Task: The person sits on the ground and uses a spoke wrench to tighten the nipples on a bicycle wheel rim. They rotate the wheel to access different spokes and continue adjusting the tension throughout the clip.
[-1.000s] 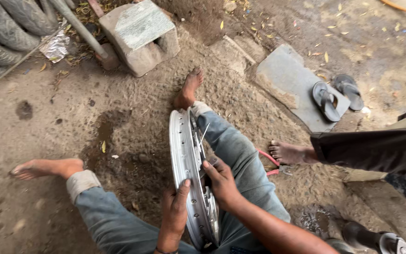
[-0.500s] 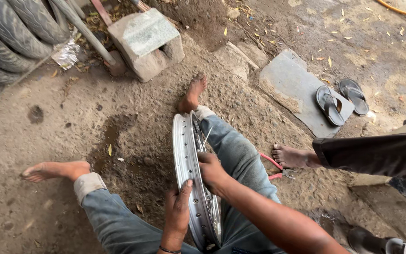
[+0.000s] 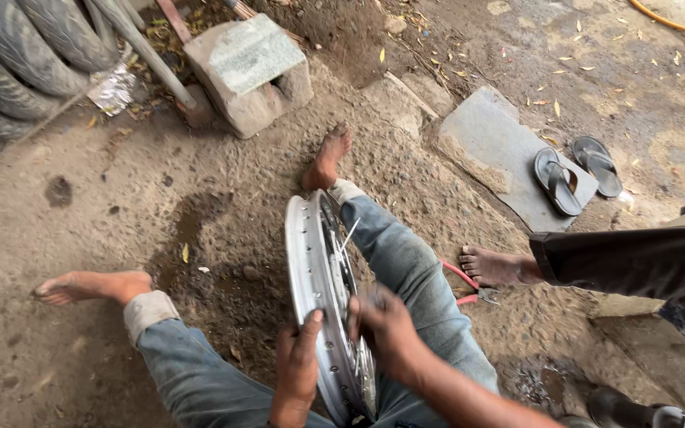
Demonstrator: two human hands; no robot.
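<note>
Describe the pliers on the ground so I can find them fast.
Start at the silver wheel rim held upright between the seated person's legs. Look past the denim leg on its right side to another person's bare foot. The pliers lie in the dirt against that foot; their red handles are the only bright colour there.

Stacked tyres (image 3: 9, 71), concrete block (image 3: 249, 71), sandals (image 3: 576, 174) on slab (image 3: 485, 147), red pliers (image 3: 469, 287).

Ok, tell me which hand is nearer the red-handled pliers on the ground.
Right. The right hand works at the wheel rim's spoke side, facing the pliers; the left hand grips the rim's far side.
</note>
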